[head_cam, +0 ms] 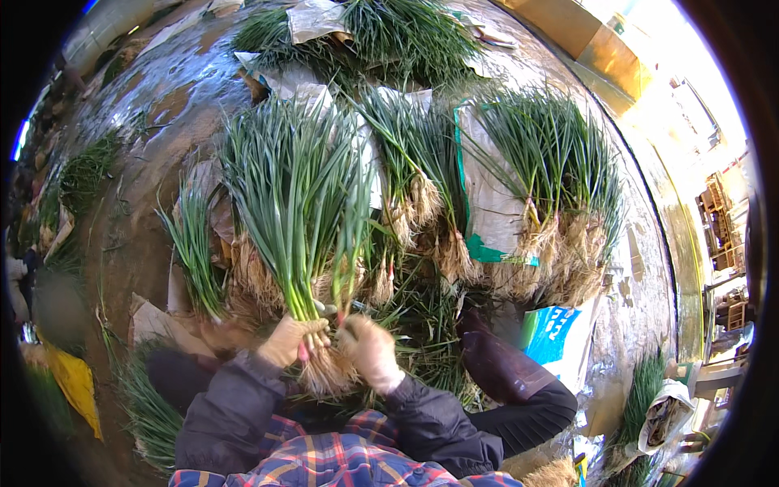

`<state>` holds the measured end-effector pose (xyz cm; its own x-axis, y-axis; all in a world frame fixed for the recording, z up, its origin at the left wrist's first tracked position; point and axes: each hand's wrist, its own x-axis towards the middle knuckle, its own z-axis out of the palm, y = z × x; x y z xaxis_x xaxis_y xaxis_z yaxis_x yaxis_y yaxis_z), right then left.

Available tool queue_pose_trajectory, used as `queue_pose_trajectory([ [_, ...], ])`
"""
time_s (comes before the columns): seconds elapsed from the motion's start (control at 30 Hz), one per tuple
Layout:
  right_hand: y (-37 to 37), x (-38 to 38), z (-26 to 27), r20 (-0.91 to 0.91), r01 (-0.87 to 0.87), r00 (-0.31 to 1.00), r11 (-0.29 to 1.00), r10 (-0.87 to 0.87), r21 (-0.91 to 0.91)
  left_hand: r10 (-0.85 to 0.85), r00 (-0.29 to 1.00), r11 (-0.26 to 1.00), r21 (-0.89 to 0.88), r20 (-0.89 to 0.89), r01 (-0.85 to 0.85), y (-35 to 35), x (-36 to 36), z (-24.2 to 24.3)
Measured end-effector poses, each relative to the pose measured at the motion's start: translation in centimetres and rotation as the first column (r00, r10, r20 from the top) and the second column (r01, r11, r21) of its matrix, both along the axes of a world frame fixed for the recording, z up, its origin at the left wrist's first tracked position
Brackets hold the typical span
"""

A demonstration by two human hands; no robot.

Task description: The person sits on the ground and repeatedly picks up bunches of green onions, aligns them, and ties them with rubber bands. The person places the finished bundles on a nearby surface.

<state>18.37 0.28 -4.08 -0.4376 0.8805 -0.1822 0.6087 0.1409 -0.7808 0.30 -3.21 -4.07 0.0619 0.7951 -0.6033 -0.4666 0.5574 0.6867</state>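
My left hand (294, 338), in a pale glove, is closed round the lower stems of a large bunch of green onions (286, 201), with its shaggy roots hanging below the fist. Close beside it on the right, my right hand (369, 352), also gloved and a little blurred, grips the base of a thinner green onion plant (348, 268) whose leaves rise upright. Some white and pink stem bases show between the two hands. Just beyond them lie more onions with tan roots (258, 277), partly covered by the held bunch.
Rooted onion bundles (554, 152) rest on a white woven sack (493, 176) at the right. Loose leaves (429, 322) litter the ground between my legs. A dark boot (496, 365) is at the right, near a blue and white sack (557, 341). More greens (414, 36) lie farther off.
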Motion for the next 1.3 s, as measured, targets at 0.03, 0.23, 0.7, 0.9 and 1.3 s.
queue_pose_trajectory([
  [0.03, -0.8, 0.4, 0.1, -0.068, -0.117, 0.991, 0.991, 0.113, -0.058, -0.02, 1.0, 1.0, -0.018, -0.019, 0.019, 0.6, 0.1, -0.3],
  [0.23, 0.3, 2.4, -7.3, -0.183, 0.309, 0.942, 0.94, -0.282, 0.143, -0.019, 0.994, 1.0, 0.021, -0.103, 0.021, -0.8, 0.3, -0.9],
  [0.7, -3.0, -1.6, -8.2, -0.17, 0.362, 0.891, 0.884, -0.421, -0.294, 0.319, 0.947, 0.943, -0.088, -0.035, -0.321, -5.2, 0.6, -3.8],
  [0.9, -7.0, 0.3, -2.8, -0.353, 0.177, 0.91, 0.973, -0.219, -0.148, 0.161, 0.984, 0.984, -0.06, -0.082, -0.166, -3.6, 2.5, -1.7],
  [1.3, -2.5, -5.7, -6.5, -0.182, -0.224, 0.261, 0.124, -0.948, -0.967, 0.168, 0.957, 0.974, -0.112, -0.237, -0.199, -8.3, 2.6, -1.5],
])
